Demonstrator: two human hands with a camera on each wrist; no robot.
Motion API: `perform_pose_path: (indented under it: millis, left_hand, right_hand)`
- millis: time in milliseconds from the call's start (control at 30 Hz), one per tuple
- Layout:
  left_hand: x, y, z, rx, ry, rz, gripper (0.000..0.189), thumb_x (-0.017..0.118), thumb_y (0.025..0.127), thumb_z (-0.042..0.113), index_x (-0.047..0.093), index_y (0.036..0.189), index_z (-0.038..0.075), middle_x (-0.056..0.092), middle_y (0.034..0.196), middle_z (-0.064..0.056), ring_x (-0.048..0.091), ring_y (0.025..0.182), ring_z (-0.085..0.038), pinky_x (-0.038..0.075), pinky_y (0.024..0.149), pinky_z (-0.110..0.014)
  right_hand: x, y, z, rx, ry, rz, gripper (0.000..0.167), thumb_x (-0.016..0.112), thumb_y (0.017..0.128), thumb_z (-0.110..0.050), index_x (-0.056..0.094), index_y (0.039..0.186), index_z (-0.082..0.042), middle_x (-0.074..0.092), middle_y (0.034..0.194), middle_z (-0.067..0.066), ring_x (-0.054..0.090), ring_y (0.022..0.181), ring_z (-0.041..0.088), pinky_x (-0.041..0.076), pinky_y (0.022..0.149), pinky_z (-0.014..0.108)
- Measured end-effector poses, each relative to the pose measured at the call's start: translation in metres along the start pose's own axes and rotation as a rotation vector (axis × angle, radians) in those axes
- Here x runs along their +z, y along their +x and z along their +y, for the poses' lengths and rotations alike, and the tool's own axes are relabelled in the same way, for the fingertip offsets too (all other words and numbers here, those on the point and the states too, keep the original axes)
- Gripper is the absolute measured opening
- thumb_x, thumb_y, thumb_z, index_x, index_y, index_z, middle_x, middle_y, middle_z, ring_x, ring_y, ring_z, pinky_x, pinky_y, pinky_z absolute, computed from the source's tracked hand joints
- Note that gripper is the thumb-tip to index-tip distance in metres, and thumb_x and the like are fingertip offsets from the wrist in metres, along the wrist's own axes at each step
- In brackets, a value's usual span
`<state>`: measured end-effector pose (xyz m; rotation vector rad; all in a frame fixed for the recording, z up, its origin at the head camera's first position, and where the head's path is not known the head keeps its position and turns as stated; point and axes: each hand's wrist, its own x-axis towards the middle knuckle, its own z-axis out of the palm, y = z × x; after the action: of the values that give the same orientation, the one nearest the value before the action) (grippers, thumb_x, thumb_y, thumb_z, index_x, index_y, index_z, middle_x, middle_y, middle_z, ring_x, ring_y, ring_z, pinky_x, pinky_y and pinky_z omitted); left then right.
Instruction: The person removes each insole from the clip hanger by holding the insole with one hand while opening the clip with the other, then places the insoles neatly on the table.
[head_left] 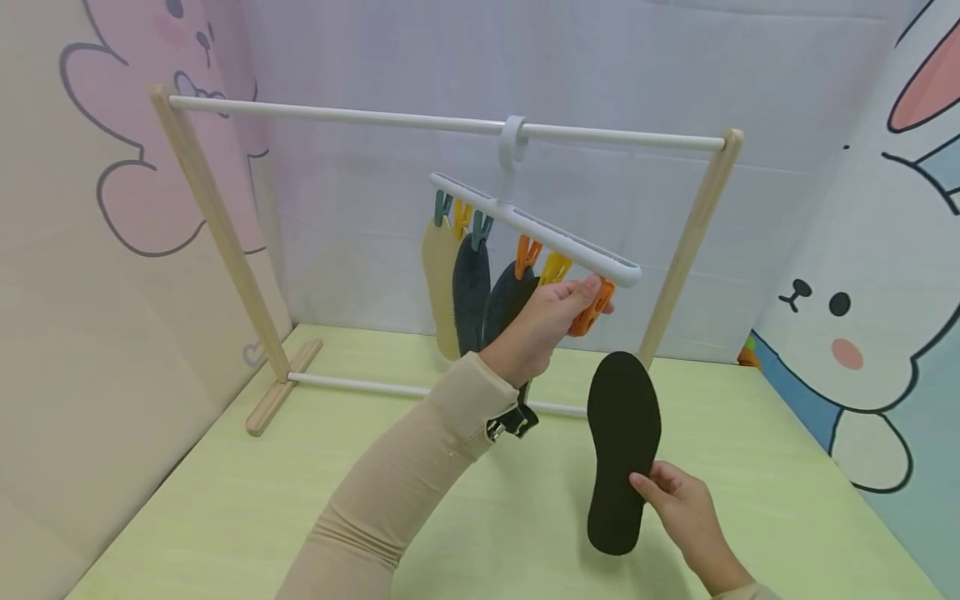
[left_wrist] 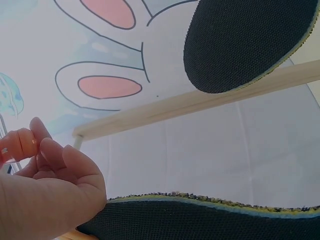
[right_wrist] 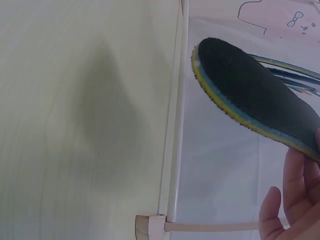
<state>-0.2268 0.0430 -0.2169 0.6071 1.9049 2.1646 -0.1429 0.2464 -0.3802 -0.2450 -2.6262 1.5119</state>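
Note:
My left hand [head_left: 542, 327] pinches an orange clothespin [head_left: 592, 310] at the right end of a white clip hanger [head_left: 570, 242]. The same clothespin [left_wrist: 20, 145] sits at the fingertips in the left wrist view. With thumb and fingers, my right hand [head_left: 686, 508] grips a black insole [head_left: 624, 450] by its edge, upright and below the hanger. In the right wrist view the insole [right_wrist: 250, 85] shows a yellow and blue layered edge. Beside my left hand hang dark insoles [head_left: 470, 292] and a cream insole [head_left: 442, 283], partly hidden by my hand and forearm.
The hanger's hook [head_left: 513, 142] hangs over the white top bar [head_left: 337, 117] of a wooden-legged rack [head_left: 217, 225]. Several green, yellow and orange clothespins line the hanger. The rack stands on a light green table [head_left: 225, 533] before a pale curtain [head_left: 360, 267] and cartoon-printed side walls.

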Motion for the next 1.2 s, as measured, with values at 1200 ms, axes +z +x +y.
perform_pose_path:
  millis: [1200]
  left_hand:
    - [0.001, 0.003, -0.004, -0.016, -0.009, 0.011, 0.037, 0.048, 0.102, 0.025, 0.064, 0.116, -0.004, 0.063, 0.089, 0.0, 0.048, 0.086, -0.012, 0.037, 0.077, -0.027]
  right_hand:
    - [-0.022, 0.003, 0.025, 0.068, -0.111, -0.016, 0.021, 0.066, 0.092, -0.015, 0.061, 0.08, 0.002, 0.06, 0.068, -0.002, 0.05, 0.068, 0.008, 0.043, 0.065, 0.026]
